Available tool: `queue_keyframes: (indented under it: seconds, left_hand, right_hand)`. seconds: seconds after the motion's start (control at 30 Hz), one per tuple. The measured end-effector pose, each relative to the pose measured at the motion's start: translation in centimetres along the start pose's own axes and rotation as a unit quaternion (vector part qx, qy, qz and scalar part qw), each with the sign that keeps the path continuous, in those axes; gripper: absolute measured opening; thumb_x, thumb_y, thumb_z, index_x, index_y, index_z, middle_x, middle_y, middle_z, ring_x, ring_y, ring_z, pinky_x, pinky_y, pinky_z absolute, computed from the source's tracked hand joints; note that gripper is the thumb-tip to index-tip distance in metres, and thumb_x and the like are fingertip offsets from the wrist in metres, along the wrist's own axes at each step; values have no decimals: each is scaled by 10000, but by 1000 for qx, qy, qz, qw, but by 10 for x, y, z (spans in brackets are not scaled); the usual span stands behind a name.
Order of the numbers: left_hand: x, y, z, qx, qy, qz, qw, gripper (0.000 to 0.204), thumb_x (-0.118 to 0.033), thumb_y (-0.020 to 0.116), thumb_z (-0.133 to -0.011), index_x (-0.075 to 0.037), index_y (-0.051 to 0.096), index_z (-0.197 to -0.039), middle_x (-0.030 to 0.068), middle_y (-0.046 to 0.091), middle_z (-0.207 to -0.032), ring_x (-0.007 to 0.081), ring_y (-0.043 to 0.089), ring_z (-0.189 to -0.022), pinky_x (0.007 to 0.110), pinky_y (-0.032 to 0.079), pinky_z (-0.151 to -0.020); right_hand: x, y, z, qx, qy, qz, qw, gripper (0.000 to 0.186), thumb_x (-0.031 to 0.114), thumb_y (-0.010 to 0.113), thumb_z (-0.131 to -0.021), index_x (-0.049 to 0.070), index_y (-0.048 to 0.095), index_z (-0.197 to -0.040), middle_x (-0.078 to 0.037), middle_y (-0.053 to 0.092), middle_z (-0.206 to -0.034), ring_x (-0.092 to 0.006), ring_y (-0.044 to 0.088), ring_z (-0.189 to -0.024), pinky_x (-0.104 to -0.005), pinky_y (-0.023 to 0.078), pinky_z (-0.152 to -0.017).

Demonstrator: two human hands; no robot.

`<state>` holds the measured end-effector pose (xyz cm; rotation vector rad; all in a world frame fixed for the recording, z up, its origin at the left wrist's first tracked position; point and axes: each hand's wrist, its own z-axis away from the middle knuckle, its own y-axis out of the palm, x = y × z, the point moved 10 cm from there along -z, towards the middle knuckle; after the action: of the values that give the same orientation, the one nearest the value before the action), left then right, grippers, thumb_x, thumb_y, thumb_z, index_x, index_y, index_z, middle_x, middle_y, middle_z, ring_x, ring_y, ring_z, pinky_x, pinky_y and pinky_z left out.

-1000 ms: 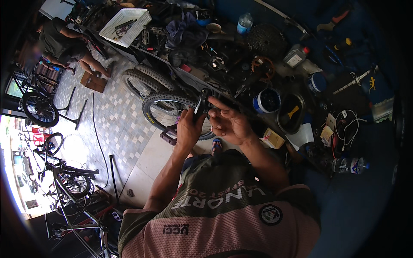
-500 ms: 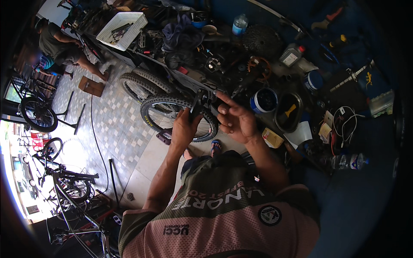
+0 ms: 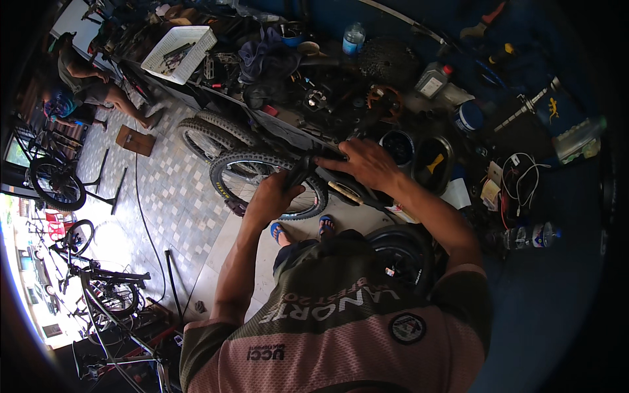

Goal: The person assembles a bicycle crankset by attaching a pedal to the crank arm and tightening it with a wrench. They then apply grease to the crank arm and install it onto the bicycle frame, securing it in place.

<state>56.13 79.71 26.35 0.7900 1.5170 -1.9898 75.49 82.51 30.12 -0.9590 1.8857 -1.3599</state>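
My left hand is wrapped round a dark, elongated bike part that looks like a crank arm. Just beyond the fist, over the tyre, a dark pedal shows; whether it is joined to that part is hidden. My right hand has its index finger stretched to the upper end of the part, with the fingertip at or against it. Its other fingers are partly bent and hold nothing visible. Behind and below both hands stands a bicycle wheel with a knobbly black tyre.
A workbench ahead bears a white basket, dark cloth, an orange chainring, a grey bottle and a blue-white tub. Bicycles stand at left. Two people are at far left, near a cardboard box.
My right hand has swung left and forward, its index finger now at the part's upper end. My left hand has shifted slightly left and down. The view has shifted a little.
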Motion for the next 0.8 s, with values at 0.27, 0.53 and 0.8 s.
queue_keyframes:
  seconds: [0.27,0.53,0.8]
  left_hand:
    - [20,19,13,-15,-27,47,998,412,-319,804,-919,34,668,-1083,236,693,-841,394,696,-813,480,514,-706]
    - [18,9,25,-32,-52,148,987,402,-317,795,-936,19,667,-1115,172,671,-736,271,691,-595,414,523,-572]
    - [10,-26,39,-101,-12,118,988,455,-358,782,-942,51,643,-1087,174,637,-702,256,671,-596,418,503,-587]
  right_hand:
    - [23,16,17,-12,79,-104,991,776,127,702,-884,405,474,-1571,-120,562,-1097,-302,617,-950,-445,549,-810]
    - [28,64,42,-5,159,-180,971,813,133,720,-867,347,437,-1599,-192,569,-1190,-380,630,-1015,-499,543,-843]
    - [29,91,-1,-4,134,-193,972,823,156,728,-858,341,436,-1605,-172,541,-1219,-359,635,-1019,-460,568,-857]
